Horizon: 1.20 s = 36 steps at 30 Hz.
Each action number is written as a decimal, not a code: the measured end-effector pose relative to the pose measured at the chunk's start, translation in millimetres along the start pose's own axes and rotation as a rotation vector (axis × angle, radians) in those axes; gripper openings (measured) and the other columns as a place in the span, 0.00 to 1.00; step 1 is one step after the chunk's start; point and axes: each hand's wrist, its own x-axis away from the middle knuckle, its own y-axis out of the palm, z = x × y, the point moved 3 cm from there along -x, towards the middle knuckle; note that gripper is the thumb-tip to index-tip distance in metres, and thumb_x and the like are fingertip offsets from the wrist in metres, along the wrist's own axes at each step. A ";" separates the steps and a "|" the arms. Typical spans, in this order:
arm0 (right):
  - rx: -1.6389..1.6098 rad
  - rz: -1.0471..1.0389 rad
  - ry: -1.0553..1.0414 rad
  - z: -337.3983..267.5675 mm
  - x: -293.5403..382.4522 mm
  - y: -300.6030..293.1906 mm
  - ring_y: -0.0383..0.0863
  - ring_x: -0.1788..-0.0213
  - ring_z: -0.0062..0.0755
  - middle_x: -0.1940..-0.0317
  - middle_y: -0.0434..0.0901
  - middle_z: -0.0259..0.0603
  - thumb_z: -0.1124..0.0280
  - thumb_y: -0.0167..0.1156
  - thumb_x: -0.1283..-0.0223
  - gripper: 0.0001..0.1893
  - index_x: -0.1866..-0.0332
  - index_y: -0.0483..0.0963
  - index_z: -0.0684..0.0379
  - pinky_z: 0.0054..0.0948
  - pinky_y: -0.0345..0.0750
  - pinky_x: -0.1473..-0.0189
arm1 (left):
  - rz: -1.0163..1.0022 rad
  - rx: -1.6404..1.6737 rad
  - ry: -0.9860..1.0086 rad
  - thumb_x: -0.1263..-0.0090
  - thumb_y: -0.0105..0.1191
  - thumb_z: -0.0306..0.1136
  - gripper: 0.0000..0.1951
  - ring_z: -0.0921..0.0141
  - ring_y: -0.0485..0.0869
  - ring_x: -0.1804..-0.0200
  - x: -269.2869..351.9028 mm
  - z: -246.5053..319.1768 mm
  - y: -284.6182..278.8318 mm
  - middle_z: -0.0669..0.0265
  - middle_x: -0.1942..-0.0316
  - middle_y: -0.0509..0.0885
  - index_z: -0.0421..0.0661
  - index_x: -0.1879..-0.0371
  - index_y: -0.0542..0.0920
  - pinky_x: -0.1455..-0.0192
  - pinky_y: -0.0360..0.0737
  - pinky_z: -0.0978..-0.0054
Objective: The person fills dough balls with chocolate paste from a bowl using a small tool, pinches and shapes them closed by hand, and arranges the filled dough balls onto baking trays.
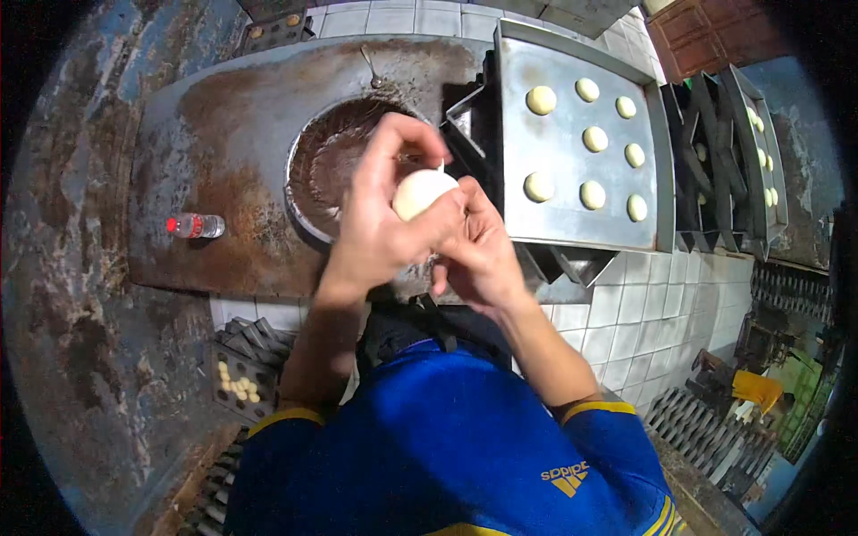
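Note:
A pale, smooth ball of dough [421, 193] is held between my two hands, above the right side of a round metal bowl. My left hand [389, 201] curls around it from the left, with its fingers bent over the top. My right hand [481, 244] presses against its lower right side, thumb on the dough. Beneath my hands, the bowl [293, 194] holds a dark brown paste [328, 157]. A spoon [373, 70] lies at its far edge. On the right, a metal tray [563, 224] bears several round dough pieces [594, 139], spaced apart.
The tray rests on stacked dark metal pans [469, 120]. Farther right, another stack includes a tray [751, 147] with dough pieces. A red-capped plastic bottle [196, 226] lies on the worn table at left. A mold pan [234, 398] with small dough pieces sits low at left.

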 end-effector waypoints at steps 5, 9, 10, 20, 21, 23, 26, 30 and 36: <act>0.251 0.292 -0.507 -34.2 14.9 -29.3 0.89 0.54 0.33 0.48 0.86 0.45 0.70 0.72 0.33 0.26 0.34 0.75 0.68 0.33 0.87 0.48 | -0.224 0.267 0.110 0.38 0.64 0.23 0.16 0.71 0.86 0.49 -10.3 -0.8 83.5 0.64 0.58 0.83 0.41 0.52 0.76 0.40 0.82 0.69; 0.311 0.325 -0.647 -86.4 32.5 -41.1 0.88 0.45 0.36 0.49 0.88 0.45 0.66 0.73 0.35 0.21 0.43 0.83 0.70 0.34 0.75 0.32 | -0.142 0.253 0.075 0.42 0.65 0.23 0.19 0.70 0.86 0.52 -20.4 6.8 120.1 0.65 0.64 0.84 0.44 0.52 0.74 0.28 0.76 0.53; 0.430 0.200 -0.539 -103.0 39.8 -45.5 0.88 0.45 0.36 0.51 0.89 0.45 0.64 0.74 0.36 0.22 0.45 0.84 0.71 0.34 0.77 0.34 | -0.147 0.296 0.119 0.42 0.65 0.23 0.21 0.68 0.87 0.53 -23.4 14.4 123.9 0.64 0.63 0.84 0.44 0.51 0.72 0.27 0.75 0.53; 1.070 -0.157 -0.091 -192.1 46.8 -97.2 0.89 0.50 0.32 0.57 0.90 0.43 0.75 0.74 0.39 0.14 0.49 0.87 0.64 0.32 0.84 0.48 | -0.017 -0.085 0.034 0.36 0.66 0.19 0.28 0.77 0.82 0.62 -47.1 -42.5 141.7 0.67 0.57 0.77 0.39 0.40 0.67 0.58 0.80 0.76; 1.124 -0.002 -0.116 -202.1 45.7 -106.4 0.88 0.50 0.31 0.53 0.90 0.43 0.75 0.78 0.44 0.19 0.46 0.86 0.64 0.30 0.83 0.49 | 0.007 -0.376 0.127 0.38 0.66 0.18 0.29 0.77 0.83 0.63 -58.9 -59.0 140.9 0.67 0.58 0.78 0.41 0.39 0.68 0.59 0.80 0.76; 1.182 -0.001 -0.312 -216.1 24.4 -100.2 0.87 0.47 0.30 0.46 0.87 0.40 0.73 0.82 0.48 0.27 0.40 0.84 0.62 0.29 0.85 0.48 | -0.057 -0.358 0.050 0.39 0.69 0.21 0.30 0.72 0.88 0.60 -65.0 -103.6 150.0 0.64 0.56 0.82 0.45 0.40 0.69 0.58 0.83 0.71; 1.293 -0.042 -0.315 -219.1 -4.0 -127.3 0.87 0.47 0.33 0.47 0.86 0.42 0.71 0.83 0.51 0.28 0.42 0.85 0.61 0.30 0.87 0.49 | -0.104 -0.241 0.003 0.36 0.72 0.34 0.30 0.48 0.92 0.52 -85.5 -126.9 175.5 0.52 0.62 0.90 0.49 0.40 0.66 0.53 0.87 0.60; 1.320 -0.039 -0.346 -230.6 -46.6 -161.2 0.88 0.53 0.31 0.54 0.88 0.41 0.69 0.81 0.48 0.21 0.48 0.87 0.61 0.30 0.86 0.51 | -0.064 -0.357 0.102 0.33 0.65 0.30 0.26 0.42 0.90 0.51 -127.6 -145.9 178.5 0.47 0.63 0.90 0.49 0.40 0.66 0.53 0.87 0.55; 1.319 -0.044 -0.341 -253.9 -159.3 -223.6 0.89 0.57 0.26 0.58 0.92 0.39 0.64 0.78 0.44 0.20 0.48 0.88 0.62 0.29 0.84 0.52 | -0.144 -0.693 -0.013 0.45 0.78 0.37 0.57 0.55 0.92 0.58 -198.9 -156.1 150.2 0.38 0.34 0.77 0.56 0.22 0.48 0.52 0.89 0.60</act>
